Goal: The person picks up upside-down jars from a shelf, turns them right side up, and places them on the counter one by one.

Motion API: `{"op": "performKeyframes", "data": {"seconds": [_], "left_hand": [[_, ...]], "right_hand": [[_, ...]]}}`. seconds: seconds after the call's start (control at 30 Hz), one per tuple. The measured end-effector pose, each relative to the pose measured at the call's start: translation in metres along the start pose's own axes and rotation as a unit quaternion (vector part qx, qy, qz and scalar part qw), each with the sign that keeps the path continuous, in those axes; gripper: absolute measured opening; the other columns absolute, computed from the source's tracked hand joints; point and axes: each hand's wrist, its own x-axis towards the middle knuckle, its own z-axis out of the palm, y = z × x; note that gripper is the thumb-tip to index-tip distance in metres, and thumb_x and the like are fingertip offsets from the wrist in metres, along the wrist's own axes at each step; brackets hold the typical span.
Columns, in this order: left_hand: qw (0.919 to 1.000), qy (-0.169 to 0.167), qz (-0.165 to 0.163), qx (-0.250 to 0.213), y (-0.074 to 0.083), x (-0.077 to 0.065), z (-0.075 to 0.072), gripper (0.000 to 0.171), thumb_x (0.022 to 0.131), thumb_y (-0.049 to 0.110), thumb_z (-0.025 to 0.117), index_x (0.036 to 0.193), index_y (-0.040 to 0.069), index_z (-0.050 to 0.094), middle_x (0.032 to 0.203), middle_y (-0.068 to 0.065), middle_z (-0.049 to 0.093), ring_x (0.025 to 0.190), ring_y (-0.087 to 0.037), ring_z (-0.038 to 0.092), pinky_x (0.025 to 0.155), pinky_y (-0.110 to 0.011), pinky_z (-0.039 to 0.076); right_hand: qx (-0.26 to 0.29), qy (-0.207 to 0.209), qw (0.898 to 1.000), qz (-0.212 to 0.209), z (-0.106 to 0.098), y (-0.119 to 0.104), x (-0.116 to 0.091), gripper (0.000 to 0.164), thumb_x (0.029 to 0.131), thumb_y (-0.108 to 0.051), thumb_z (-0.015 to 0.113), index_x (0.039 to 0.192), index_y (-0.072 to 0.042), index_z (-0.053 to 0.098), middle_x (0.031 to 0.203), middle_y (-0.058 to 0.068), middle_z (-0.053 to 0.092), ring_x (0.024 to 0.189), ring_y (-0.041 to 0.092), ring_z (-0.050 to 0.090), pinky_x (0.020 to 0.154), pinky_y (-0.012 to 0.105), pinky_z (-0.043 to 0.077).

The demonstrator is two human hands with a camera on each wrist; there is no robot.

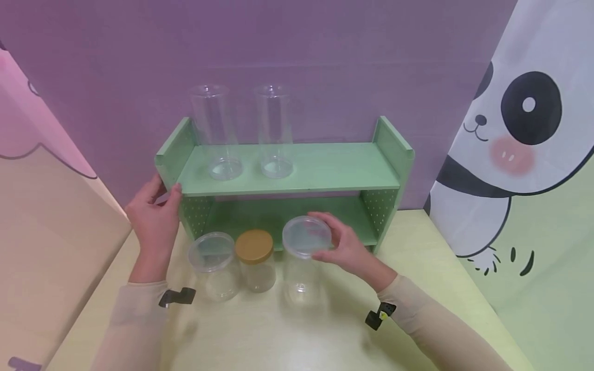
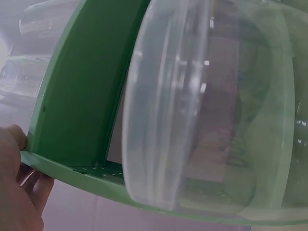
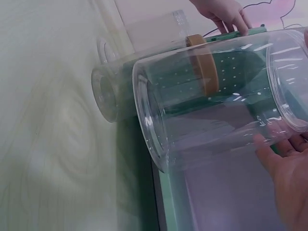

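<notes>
My left hand [image 1: 150, 216] grips the left side panel of a small green two-tier shelf [image 1: 306, 189], its thumb at the front edge. My right hand [image 1: 345, 247] holds a clear jar [image 1: 301, 281] by its clear lid [image 1: 306, 236], thumb and fingers on opposite sides of the rim. This jar is upright in front of the shelf; I cannot tell whether its base touches the table. To its left are a jar with a tan lid [image 1: 254, 247] and a wider clear-lidded jar [image 1: 223, 286], which looms large in the left wrist view.
Two tall clear containers, one at the left [image 1: 215, 123] and one beside it [image 1: 275, 123], stand on the shelf's upper tier. A pale wooden table [image 1: 287, 340] lies beneath. A purple wall [image 1: 297, 41] rises behind, with cartoon-printed panels on both sides.
</notes>
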Motion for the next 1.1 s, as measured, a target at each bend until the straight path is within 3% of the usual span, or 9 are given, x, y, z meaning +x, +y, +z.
{"op": "performKeyframes", "data": {"seconds": [0.23,0.53,0.87,1.1], "left_hand": [[1.0,0.003,-0.001,-0.002,0.0,0.0,0.0,0.045,0.1,0.006,0.077,0.14,0.028,0.076,0.126,-0.009,0.08,0.103,-0.001,0.073,0.08,-0.011,0.06],[0.9999,0.004,0.01,0.0,0.001,0.0,0.001,0.045,0.1,0.003,0.076,0.14,0.024,0.077,0.126,-0.012,0.08,0.104,-0.001,0.072,0.081,-0.01,0.059],[0.9999,0.008,0.003,0.013,0.0,0.0,0.002,0.045,0.101,0.002,0.076,0.141,0.02,0.076,0.128,-0.009,0.08,0.105,0.001,0.071,0.083,-0.009,0.059],[0.9999,0.008,0.002,0.012,0.0,0.0,0.002,0.043,0.1,0.003,0.075,0.14,0.019,0.077,0.127,-0.014,0.079,0.104,-0.001,0.071,0.082,-0.009,0.058]], "right_hand": [[0.005,0.005,1.0,0.009,0.008,0.012,0.008,0.09,0.082,0.003,0.092,0.162,-0.002,0.05,0.155,0.016,0.058,0.136,0.039,0.061,0.117,0.049,0.053],[-0.005,0.01,0.999,0.039,0.017,0.029,0.008,0.091,0.083,-0.004,0.093,0.163,-0.007,0.049,0.158,0.014,0.054,0.141,0.041,0.057,0.116,0.054,0.052],[-0.018,0.013,0.998,0.056,0.025,0.048,0.007,0.091,0.083,-0.008,0.095,0.162,-0.011,0.05,0.159,0.012,0.054,0.142,0.04,0.057,0.117,0.056,0.051],[-0.026,0.01,0.998,0.062,0.03,0.055,0.006,0.09,0.083,-0.009,0.095,0.162,-0.011,0.051,0.16,0.012,0.053,0.142,0.039,0.056,0.119,0.056,0.05]]}}
